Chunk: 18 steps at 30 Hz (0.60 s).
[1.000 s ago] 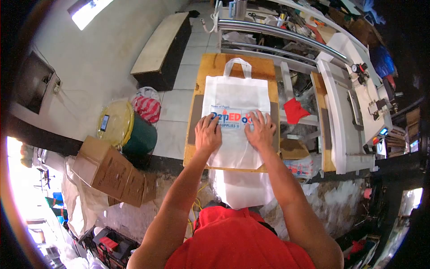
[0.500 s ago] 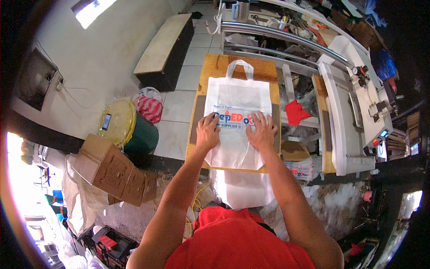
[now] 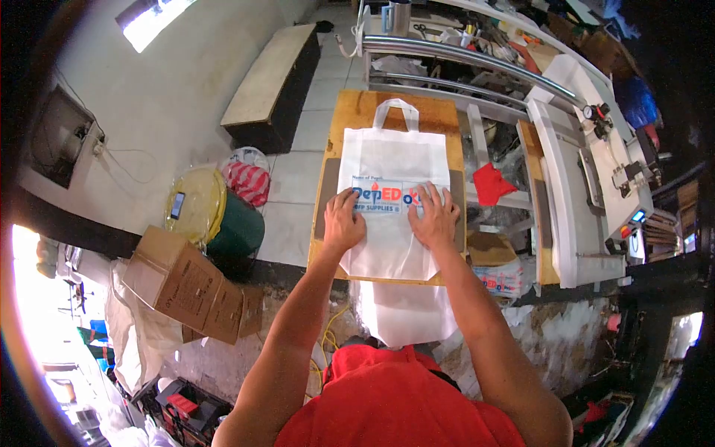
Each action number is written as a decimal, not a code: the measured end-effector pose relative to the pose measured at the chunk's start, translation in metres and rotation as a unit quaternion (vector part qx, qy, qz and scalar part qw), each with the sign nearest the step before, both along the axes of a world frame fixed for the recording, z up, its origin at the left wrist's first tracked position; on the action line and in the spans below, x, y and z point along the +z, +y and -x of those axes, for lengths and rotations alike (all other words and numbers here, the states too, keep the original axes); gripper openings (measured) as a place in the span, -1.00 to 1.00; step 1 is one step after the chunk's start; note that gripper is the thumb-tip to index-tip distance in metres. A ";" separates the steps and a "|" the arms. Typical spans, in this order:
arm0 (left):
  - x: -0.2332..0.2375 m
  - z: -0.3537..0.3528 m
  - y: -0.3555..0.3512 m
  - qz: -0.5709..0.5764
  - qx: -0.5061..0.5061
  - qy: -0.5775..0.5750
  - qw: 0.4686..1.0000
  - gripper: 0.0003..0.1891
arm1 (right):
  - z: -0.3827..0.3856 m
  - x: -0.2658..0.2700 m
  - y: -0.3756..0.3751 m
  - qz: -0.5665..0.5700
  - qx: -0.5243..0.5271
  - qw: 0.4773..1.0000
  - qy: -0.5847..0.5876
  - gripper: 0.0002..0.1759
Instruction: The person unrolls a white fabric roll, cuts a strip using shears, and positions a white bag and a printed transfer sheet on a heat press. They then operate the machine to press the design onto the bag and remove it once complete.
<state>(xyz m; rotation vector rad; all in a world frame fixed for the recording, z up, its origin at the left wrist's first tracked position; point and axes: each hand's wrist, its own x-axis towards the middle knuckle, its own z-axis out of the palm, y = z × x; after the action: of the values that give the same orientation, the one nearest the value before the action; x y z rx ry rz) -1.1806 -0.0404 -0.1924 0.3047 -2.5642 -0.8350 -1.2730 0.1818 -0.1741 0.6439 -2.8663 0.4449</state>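
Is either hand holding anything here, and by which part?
Nothing is gripped. Left hand and right hand lie flat on the white fabric tote bag, at either end of its printed logo.

I press both palms flat on a white tote bag (image 3: 392,160) lying on the wooden board (image 3: 356,109) at the centre of the frame. My left hand (image 3: 343,221) covers the left end of the printed label (image 3: 386,199), my right hand (image 3: 434,216) its right end. The bag's handle (image 3: 396,109) points toward the top of the frame. A red cloth (image 3: 492,183) lies just right of the board, and a cardboard box (image 3: 179,283) sits at lower left.
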 end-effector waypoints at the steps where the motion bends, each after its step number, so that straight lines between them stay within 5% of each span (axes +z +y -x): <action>1: 0.000 0.000 -0.001 0.001 -0.001 0.002 1.000 -0.44 | -0.001 0.001 0.000 0.009 -0.005 1.000 -0.001 -0.32; 8: 0.002 0.004 -0.015 -0.034 -0.025 0.088 0.995 -0.50 | -0.002 0.020 0.030 0.221 0.023 0.968 0.119 -0.34; 11: 0.012 -0.012 -0.035 -0.201 0.038 0.088 0.975 -0.56 | -0.013 0.060 0.103 0.258 0.040 0.943 0.206 -0.53; 14: -0.002 -0.061 -0.065 -0.228 0.127 0.155 0.953 -0.62 | 0.001 0.060 0.236 0.232 -0.082 0.924 0.291 -0.58; 16: -0.008 -0.110 -0.073 -0.212 0.184 0.154 0.947 -0.65 | 0.017 0.078 0.343 0.043 -0.228 0.902 0.365 -0.50; 17: -0.017 -0.133 -0.075 -0.235 0.223 0.134 0.936 -0.66 | 0.027 0.086 0.386 -0.035 -0.348 0.863 0.365 -0.48; 18: -0.029 -0.158 -0.077 -0.256 0.262 0.115 0.923 -0.67 | 0.012 0.138 0.380 -0.014 -0.435 0.873 0.218 -0.38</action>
<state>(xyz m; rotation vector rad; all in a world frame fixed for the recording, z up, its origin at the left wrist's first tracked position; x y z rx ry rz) -1.0230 -0.1177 -0.2211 0.9392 -1.8694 -1.2192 -1.2845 0.5620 -0.0364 -0.5092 -2.3804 0.0855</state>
